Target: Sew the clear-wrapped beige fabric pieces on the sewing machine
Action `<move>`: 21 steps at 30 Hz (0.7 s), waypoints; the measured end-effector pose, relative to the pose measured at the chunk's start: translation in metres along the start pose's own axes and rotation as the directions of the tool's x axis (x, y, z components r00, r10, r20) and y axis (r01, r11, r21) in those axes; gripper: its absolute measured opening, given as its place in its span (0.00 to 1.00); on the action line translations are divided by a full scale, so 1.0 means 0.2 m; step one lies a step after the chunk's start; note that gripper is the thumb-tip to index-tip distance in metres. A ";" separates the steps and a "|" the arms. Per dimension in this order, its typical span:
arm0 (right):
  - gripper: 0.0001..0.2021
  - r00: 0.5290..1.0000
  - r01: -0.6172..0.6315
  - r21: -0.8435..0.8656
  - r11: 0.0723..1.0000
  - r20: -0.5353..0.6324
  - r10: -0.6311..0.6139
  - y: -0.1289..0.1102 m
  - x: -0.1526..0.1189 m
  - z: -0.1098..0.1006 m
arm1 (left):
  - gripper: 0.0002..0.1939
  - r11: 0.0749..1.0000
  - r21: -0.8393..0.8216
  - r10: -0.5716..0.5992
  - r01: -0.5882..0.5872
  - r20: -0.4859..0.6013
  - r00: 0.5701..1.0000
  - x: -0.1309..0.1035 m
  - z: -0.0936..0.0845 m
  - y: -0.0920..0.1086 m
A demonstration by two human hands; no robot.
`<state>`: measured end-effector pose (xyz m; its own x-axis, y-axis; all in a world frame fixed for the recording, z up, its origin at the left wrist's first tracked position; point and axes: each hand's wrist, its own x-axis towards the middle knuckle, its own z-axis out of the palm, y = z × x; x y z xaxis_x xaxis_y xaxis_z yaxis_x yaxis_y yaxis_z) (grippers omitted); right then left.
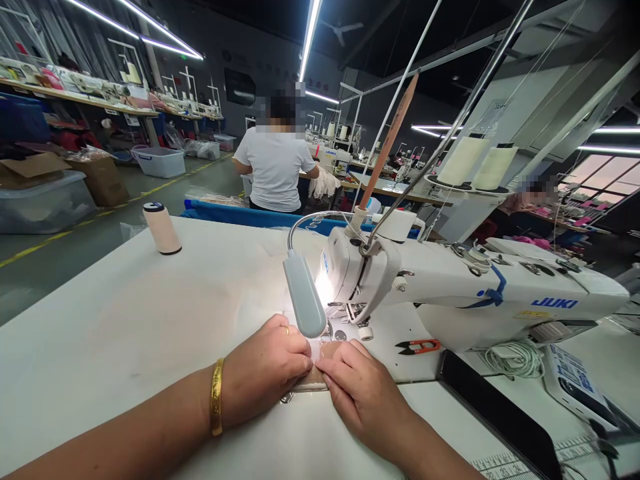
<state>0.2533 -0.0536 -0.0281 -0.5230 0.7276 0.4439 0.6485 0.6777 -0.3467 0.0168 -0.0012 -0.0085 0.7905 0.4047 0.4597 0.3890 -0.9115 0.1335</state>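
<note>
A small tan piece of fabric [311, 383] with a pale edge lies just in front of the needle area of a white JUKI sewing machine [430, 267]. My left hand [263, 367], with a gold bracelet at the wrist, pinches its left side, fingers bent together. From the right, my right hand [367, 397] holds the same piece between thumb and fingers, its fingertips close to the left ones. A grey lamp head [305, 293] on a bent neck hangs over the fingertips and hides part of the presser foot area.
Orange-handled thread snips [423, 346] and a black phone [495, 407] lie right of my right hand, beside a coiled cable [515, 359] and a ruler [510, 465]. A peach thread cone [163, 229] stands at the far left table edge. A person [280, 160] sits ahead.
</note>
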 end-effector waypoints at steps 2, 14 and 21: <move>0.13 1.000 0.003 -0.001 1.000 -0.003 -0.003 0.00 0.00 0.00 | 0.17 1.000 0.005 -0.008 0.008 0.000 1.000 0.00 0.00 0.00; 0.16 0.995 -0.094 -0.035 0.995 0.012 0.094 0.01 0.02 0.02 | 0.17 0.997 0.020 -0.072 0.072 -0.025 0.997 0.04 0.01 -0.04; 0.13 0.988 -0.147 0.003 0.989 -0.037 0.147 0.03 0.02 0.00 | 0.18 0.984 0.015 -0.178 0.178 -0.009 0.984 0.08 0.01 -0.05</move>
<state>0.2542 -0.0465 -0.0278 -0.4010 0.8152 0.4180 0.7166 0.5634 -0.4113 0.0258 0.0149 -0.0047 0.7047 0.5595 0.4364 0.5305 -0.8239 0.1996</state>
